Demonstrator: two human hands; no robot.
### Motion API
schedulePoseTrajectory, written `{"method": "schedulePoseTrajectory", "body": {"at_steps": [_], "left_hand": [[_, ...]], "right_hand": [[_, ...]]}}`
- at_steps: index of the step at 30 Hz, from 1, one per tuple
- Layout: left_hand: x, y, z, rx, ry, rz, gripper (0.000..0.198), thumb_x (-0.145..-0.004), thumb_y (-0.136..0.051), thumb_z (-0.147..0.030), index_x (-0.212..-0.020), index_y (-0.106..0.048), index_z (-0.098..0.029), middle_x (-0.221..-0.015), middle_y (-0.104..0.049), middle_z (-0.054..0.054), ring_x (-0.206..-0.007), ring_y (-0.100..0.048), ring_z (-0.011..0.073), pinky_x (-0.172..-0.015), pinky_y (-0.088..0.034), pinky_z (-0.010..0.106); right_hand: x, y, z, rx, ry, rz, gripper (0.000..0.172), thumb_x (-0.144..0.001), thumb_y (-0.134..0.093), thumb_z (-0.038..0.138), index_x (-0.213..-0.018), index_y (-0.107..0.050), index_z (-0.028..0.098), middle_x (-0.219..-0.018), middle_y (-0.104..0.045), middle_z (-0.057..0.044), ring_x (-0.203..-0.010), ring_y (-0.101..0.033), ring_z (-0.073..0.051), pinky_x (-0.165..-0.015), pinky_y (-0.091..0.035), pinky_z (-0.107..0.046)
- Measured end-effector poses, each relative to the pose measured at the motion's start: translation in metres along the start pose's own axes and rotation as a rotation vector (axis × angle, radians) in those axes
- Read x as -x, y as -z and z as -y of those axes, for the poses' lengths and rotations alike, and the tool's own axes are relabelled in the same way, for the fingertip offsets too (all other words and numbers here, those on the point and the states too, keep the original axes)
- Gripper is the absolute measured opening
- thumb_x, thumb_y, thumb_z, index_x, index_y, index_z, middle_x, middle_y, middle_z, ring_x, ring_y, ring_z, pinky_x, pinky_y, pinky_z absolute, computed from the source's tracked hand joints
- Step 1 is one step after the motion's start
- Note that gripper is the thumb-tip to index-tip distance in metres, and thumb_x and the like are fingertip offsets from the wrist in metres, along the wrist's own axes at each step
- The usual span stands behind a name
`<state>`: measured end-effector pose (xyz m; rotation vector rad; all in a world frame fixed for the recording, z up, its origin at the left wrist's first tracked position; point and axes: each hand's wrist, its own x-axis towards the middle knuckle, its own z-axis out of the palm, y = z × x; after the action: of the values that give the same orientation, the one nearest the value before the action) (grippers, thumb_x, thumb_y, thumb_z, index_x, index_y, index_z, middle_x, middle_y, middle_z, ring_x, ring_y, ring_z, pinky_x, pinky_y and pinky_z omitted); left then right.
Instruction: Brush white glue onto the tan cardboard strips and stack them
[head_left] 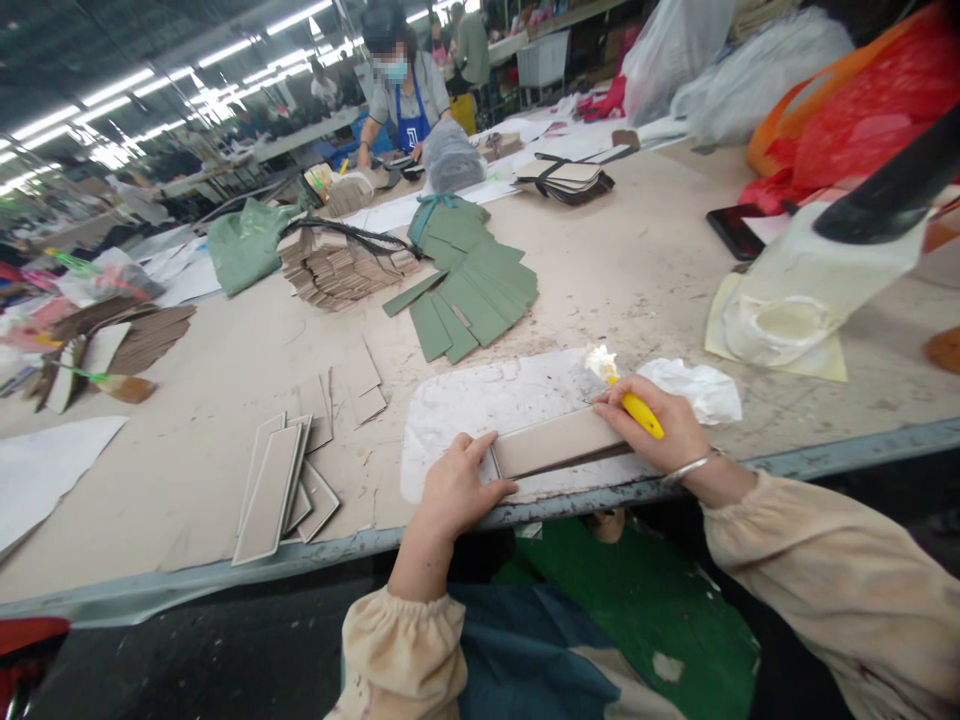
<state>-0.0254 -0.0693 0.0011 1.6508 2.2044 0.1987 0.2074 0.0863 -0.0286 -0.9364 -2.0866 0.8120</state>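
A long beige rectangular panel (559, 442) lies on a white sheet (439, 405) near the table's front edge. My left hand (456, 485) grips the panel's left end between thumb and fingers. In my right hand (664, 425) is a brush (641, 412) with a yellow handle; its bristles point up and away, covered in a thick white paste. The fingertips of that hand also touch the panel's right end. Left of the sheet, several similar beige panels with pale edges (268, 490) lie in a loose stack. A crumpled white tissue (694, 390) sits just beyond my right hand.
A cut-open white jug (795, 310) stands at the right, with a phone (739, 230) behind it. Fanned green strips (480, 290) and a tied bundle of beige pieces (337, 265) lie farther back. Across the table works a person in a blue apron (411, 120).
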Motion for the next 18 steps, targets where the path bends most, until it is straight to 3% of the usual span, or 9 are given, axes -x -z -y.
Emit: {"method": "schedulePoseTrajectory", "body": {"at_steps": [18], "left_hand": [[-0.0025, 0.0009, 0.0003, 0.076, 0.04, -0.001, 0.07, -0.066, -0.073, -0.041, -0.129, -0.046, -0.024, -0.105, -0.054, 0.003, -0.09, -0.057, 0.02, -0.078, -0.043, 0.029]], "right_hand": [[-0.0016, -0.0001, 0.0015, 0.042, -0.018, 0.022, 0.013, -0.08, -0.059, 0.031, -0.078, -0.048, 0.024, -0.088, -0.068, -0.001, -0.083, -0.065, -0.02, -0.075, -0.05, -0.033]]}}
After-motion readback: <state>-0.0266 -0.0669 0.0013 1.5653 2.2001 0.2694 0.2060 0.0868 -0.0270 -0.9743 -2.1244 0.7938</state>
